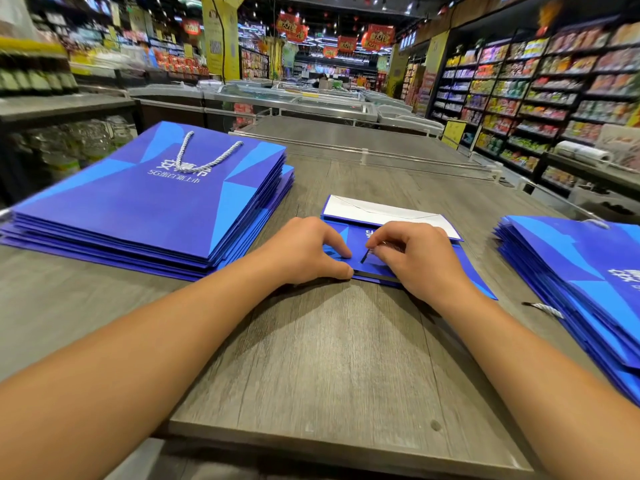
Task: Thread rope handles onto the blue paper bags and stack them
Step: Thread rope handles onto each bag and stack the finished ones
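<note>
A flat blue paper bag [358,237] lies in the middle of the grey wooden table [329,358], its white bottom flap folded up at the far end. My left hand [306,251] grips the bag's near edge, thumb at the edge and fingers on top. My right hand [410,254] pinches the dark tip of a rope handle [364,257] against the bag's top. On the left sits a stack of blue bags [138,216] with a white-and-blue rope handle [204,155] on top. A second stack of blue bags [581,292] lies at the right.
A loose rope end [543,308] lies beside the right stack. Beyond the table stand freezer cabinets [294,102]. Shelves of packaged goods [554,91] line the right side, and bottles fill shelves at the left.
</note>
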Demonstrator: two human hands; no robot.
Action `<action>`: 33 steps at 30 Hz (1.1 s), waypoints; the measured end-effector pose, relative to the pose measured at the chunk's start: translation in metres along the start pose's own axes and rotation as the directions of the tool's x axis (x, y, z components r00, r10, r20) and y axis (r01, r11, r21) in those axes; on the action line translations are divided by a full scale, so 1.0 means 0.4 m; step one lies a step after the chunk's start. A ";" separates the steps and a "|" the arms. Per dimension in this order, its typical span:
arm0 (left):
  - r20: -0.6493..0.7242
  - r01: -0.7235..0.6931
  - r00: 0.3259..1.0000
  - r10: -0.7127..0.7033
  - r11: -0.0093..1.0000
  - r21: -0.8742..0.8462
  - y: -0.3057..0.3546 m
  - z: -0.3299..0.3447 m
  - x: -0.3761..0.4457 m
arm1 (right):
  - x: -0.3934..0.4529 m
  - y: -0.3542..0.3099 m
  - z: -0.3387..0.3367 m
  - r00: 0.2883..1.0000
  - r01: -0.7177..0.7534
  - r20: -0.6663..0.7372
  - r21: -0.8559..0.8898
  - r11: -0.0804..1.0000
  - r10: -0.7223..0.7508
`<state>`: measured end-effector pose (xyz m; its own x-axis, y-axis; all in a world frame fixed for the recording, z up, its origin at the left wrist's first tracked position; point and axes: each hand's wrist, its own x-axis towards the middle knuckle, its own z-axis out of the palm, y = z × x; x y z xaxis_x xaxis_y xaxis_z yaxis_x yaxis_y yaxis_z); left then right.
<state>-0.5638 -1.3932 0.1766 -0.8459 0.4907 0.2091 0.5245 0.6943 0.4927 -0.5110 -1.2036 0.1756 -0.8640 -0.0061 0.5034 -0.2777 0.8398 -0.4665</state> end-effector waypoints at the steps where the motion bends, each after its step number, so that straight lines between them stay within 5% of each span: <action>1: 0.000 0.000 1.000 0.000 1.000 -0.004 0.000 0.000 0.000 | 0.000 -0.002 0.001 1.000 0.004 0.001 -0.002 1.000 -0.004; 15: -0.031 -0.008 1.000 0.007 0.999 -0.047 0.017 -0.005 -0.010 | 0.005 -0.017 0.006 0.997 -0.029 0.071 0.001 1.000 0.029; 25: -0.059 -0.027 0.998 0.023 0.997 -0.078 0.025 -0.004 -0.014 | -0.003 -0.008 -0.023 0.953 -0.069 0.295 -0.004 0.998 0.067; 33: -0.244 -0.168 0.963 0.116 0.964 -0.205 0.032 -0.008 -0.013 | 0.009 0.005 -0.020 0.965 -0.089 0.246 0.001 0.996 0.086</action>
<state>-0.5530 -1.3883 0.1845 -0.7772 0.4248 0.4643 0.6281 0.4790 0.6132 -0.5114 -1.1977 0.1822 -0.9614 -0.0668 0.2670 -0.1999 0.8362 -0.5106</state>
